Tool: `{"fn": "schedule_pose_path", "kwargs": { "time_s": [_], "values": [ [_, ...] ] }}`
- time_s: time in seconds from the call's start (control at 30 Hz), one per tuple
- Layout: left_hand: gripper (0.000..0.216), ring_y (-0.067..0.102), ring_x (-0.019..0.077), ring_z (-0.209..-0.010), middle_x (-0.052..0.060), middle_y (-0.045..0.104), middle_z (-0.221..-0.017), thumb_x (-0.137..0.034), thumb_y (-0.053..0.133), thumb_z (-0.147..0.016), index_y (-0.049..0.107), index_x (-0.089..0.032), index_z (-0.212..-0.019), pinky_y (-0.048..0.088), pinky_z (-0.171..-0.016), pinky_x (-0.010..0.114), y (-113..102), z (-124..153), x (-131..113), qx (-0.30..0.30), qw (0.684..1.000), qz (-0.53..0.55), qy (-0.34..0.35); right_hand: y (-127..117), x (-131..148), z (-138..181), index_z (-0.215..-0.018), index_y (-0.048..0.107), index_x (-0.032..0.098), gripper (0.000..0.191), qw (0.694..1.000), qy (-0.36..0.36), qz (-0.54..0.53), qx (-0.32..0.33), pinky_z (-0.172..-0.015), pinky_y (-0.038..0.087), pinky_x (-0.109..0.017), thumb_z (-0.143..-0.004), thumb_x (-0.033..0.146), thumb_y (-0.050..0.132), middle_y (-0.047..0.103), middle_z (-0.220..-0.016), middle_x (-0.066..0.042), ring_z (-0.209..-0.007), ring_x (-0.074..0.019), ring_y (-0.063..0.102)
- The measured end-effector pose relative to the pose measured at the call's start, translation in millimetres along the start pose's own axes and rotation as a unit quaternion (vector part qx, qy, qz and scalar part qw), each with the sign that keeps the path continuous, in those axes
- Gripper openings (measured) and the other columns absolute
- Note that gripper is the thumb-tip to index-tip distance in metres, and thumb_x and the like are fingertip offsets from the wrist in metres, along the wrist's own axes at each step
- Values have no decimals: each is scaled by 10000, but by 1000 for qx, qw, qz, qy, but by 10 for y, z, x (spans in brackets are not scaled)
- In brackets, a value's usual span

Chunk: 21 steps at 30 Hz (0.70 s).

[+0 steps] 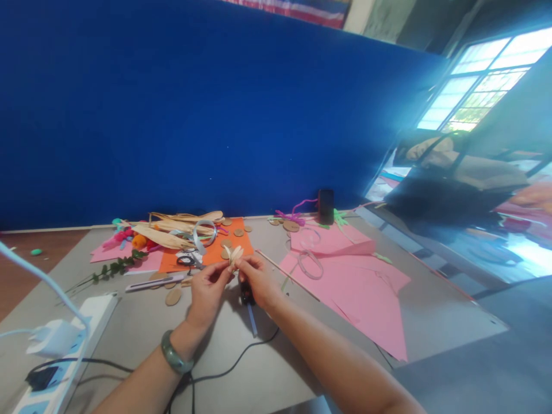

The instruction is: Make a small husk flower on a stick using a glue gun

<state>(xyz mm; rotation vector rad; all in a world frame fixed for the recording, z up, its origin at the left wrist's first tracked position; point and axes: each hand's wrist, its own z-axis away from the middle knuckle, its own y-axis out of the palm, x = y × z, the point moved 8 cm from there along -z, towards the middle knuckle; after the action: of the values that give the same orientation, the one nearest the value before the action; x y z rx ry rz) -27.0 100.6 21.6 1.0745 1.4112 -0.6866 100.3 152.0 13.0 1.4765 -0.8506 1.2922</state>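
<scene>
nearest, at the left, a white power strip (101,307) lies on the table (228,397), and a black cable (219,376) runs past the wrists. the left wrist wears a green bangle (173,352). farther in, the left hand (207,292) is nearly closed, thumb and fingers pinched on the lower part of a small pale husk flower (235,254). the right hand (259,280) is pinched likewise, its fingertips at the same piece from the right. the flower sits between both hands, its petals rising just beyond the fingertips. under the right hand is a dark tool (245,294) with a pale stick (252,322). a utility knife (146,284) lies to the left, pink paper (353,287) to the right. beyond are orange paper (170,261), a roll of tape (200,247), dried husks (159,236) and, near the foot of the blue panel (215,115), a phone (326,207).
</scene>
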Motion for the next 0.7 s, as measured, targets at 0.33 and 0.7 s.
{"fn": "schedule_pose_path", "kwargs": {
  "time_s": [0.33,0.7],
  "values": [
    [264,682,174,-625,57,745,-719,-321,793,-639,745,-132,-817,568,-622,278,7,-6,25,7,1000,-2,1,10,0,14,-691,648,178,230,1000,4,-7,0,-397,263,-212,-733,402,675,487,-472,58,-406,-73,368],
    [290,668,156,-585,37,726,-695,-331,811,-614,715,-131,-800,552,-591,271,29,-23,185,18,996,57,-67,10,-37,4,-691,646,178,219,1000,14,-12,4,-399,256,-213,-733,392,672,477,-464,63,-404,-71,358]
  ]
}}
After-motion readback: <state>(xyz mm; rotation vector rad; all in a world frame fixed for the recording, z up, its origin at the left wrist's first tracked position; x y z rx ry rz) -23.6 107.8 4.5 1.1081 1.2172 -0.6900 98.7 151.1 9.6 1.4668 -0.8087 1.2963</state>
